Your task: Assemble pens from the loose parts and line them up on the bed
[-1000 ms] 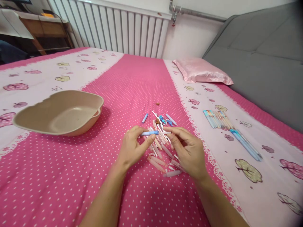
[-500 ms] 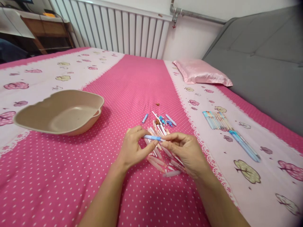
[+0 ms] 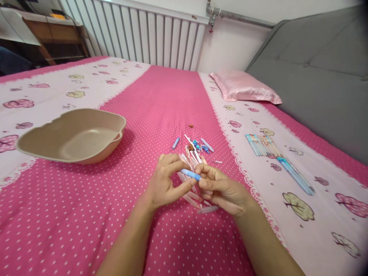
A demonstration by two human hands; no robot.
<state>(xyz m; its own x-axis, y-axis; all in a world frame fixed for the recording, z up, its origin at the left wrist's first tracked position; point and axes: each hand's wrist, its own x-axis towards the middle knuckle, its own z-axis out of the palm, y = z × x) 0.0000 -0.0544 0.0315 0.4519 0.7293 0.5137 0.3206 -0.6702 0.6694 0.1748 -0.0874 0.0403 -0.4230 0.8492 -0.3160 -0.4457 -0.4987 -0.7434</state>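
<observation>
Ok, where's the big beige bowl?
In the head view, the beige bowl sits at the left on the bedspread, out to the left of the person's left hand and not touching it.

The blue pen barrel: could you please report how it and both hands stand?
Left hand pinching blue pen barrel. Right hand at its darker end. Loose pen parts around; nothing visibly blocking.

The bed (image 3: 115, 218) wears a pink dotted cover with pale, tree-printed bands. A tan basin (image 3: 89, 140) sits on its left side, loose pen parts (image 3: 195, 155) lie heaped mid-bed, and slim pens (image 3: 258, 145) line up on the right. Beyond them, near the grey headboard (image 3: 316, 84), rests a pink satin pillow (image 3: 244, 86).
</observation>
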